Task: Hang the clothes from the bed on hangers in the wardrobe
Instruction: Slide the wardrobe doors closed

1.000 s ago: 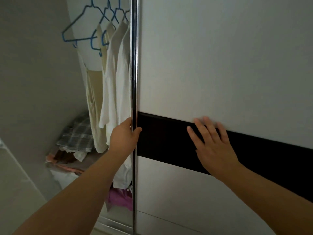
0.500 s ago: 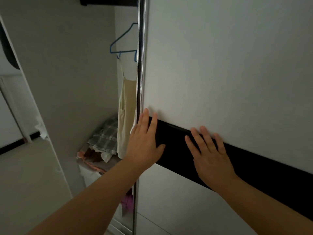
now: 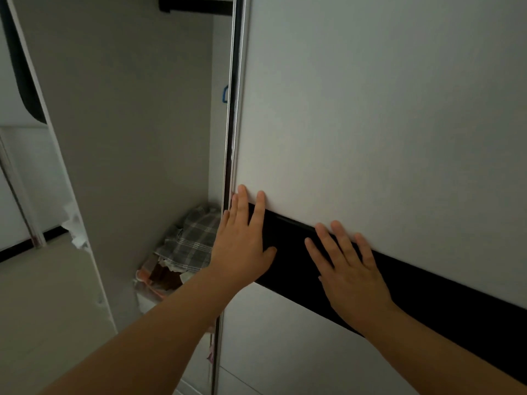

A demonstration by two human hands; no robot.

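Both hands flat w/ fingers straight, gripping nothing: left hand (image 3: 242, 246) pressed by the sliding door's (image 3: 370, 109) metal edge (image 3: 232, 138), right hand (image 3: 350, 269) on the black band (image 3: 442, 283), a little apart. Wardrobe gap is narrow; only a bit of blue hanger (image 3: 225, 94) shows, hung clothes hidden, prob. behind the door.

Risk: left fingertips lie right at the edge, so they could get pinched if the door meets the side panel (image 3: 128, 138). A plaid cloth pile (image 3: 189, 243) sits low in the gap, near the door's path; it could snag.

Wardrobe door (image 3: 370, 109) further left, opening narrower, hung clothes now hidden, only hanger tip (image 3: 225, 94) visible.
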